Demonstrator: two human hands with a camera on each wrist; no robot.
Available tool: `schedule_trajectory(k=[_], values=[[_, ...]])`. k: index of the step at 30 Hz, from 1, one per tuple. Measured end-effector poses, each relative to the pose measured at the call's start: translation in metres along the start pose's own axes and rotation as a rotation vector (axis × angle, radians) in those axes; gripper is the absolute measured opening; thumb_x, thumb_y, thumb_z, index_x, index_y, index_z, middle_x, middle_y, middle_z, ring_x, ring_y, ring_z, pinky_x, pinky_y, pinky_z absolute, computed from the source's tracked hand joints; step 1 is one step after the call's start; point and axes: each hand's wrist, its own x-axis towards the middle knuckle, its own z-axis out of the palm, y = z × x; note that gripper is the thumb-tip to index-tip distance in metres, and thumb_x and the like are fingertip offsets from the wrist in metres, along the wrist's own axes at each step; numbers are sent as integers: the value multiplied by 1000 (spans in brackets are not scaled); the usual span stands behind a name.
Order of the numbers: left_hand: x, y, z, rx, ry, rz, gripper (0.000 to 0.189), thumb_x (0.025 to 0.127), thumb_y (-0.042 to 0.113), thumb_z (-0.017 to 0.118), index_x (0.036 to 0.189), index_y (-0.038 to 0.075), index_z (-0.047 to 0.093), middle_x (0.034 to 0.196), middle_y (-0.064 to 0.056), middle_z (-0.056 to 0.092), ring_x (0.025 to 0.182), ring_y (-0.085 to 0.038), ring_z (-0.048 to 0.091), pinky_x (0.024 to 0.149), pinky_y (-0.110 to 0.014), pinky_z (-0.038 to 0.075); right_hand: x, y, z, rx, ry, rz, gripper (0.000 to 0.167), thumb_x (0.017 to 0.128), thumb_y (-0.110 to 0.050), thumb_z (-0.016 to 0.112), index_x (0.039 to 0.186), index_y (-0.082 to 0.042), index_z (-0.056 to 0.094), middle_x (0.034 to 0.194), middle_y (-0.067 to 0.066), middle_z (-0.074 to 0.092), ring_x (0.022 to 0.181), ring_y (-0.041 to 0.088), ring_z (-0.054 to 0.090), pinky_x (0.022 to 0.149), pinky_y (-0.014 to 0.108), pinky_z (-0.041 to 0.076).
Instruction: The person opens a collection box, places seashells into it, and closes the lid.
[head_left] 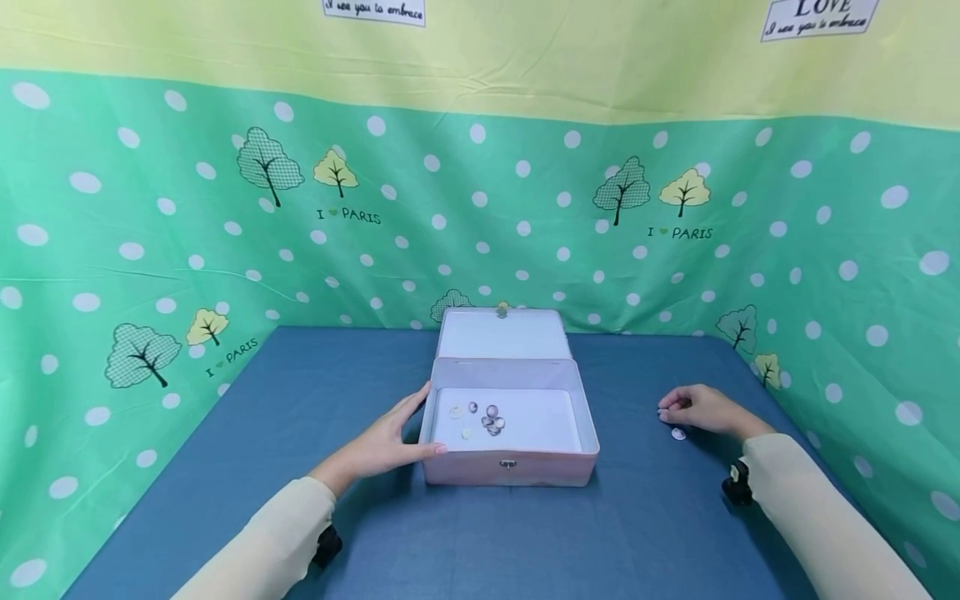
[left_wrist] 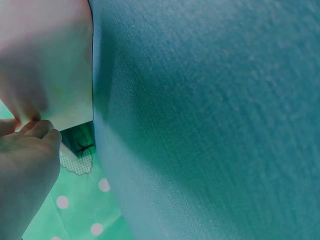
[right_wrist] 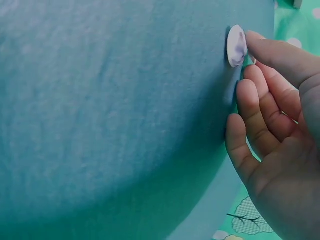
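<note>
My left hand holds the left side of an open pink tin box, thumb at the front rim and fingers along the side. In the left wrist view, the fingertips touch the box's wall. Several small shiny, shell-like pieces lie on its white floor. To the right, my right hand is low over the table, thumb and forefinger close together. A small white and purplish shell stands just below the thumb tip in the right wrist view. I cannot tell whether the fingertips pinch anything.
The box's lid leans back, with a metal clasp part at its top edge. A blue cloth covers the table. Green dotted curtain hangs behind and on both sides.
</note>
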Motion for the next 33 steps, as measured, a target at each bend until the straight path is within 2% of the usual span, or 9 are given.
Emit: schedule_trajectory(k=[5, 13, 20, 29, 33], values=[[0, 1, 0, 14, 0, -6, 106, 83, 54, 78, 162, 32, 10, 166, -12, 13, 150, -37, 14, 108, -68, 24, 1, -12, -3, 7, -3, -9, 26, 97, -21, 70, 111, 0, 69, 95, 5, 65, 83, 19, 57, 72, 33, 48], [-1, 3, 0, 14, 1, -13, 107, 83, 53, 78, 163, 30, 11, 166, -12, 13, 150, -37, 14, 108, -68, 25, 9, -41, -14, -52, 17, -126, 26, 96, -18, 70, 112, 3, 69, 99, 3, 69, 89, 17, 63, 79, 35, 52], [-1, 2, 0, 11, -2, -7, 106, 83, 53, 78, 163, 31, 10, 166, -11, 13, 150, -37, 14, 108, -68, 25, 16, -72, -21, -83, 31, -216, 24, 95, -24, 72, 109, -4, 71, 99, 2, 70, 91, 17, 64, 78, 32, 53], [0, 3, 0, 9, -3, -5, 107, 83, 53, 79, 163, 30, 10, 166, -10, 14, 150, -36, 15, 109, -67, 25, 25, -124, -16, -103, -9, -313, 18, 94, -24, 74, 107, -11, 72, 98, 0, 70, 90, 17, 64, 78, 34, 53], [0, 4, 0, 9, -4, -5, 107, 83, 52, 79, 163, 29, 11, 166, -11, 14, 150, -36, 15, 109, -67, 25, 31, -144, -9, -110, -50, -344, 17, 94, -22, 73, 107, -11, 72, 95, -3, 69, 86, 16, 64, 75, 34, 54]])
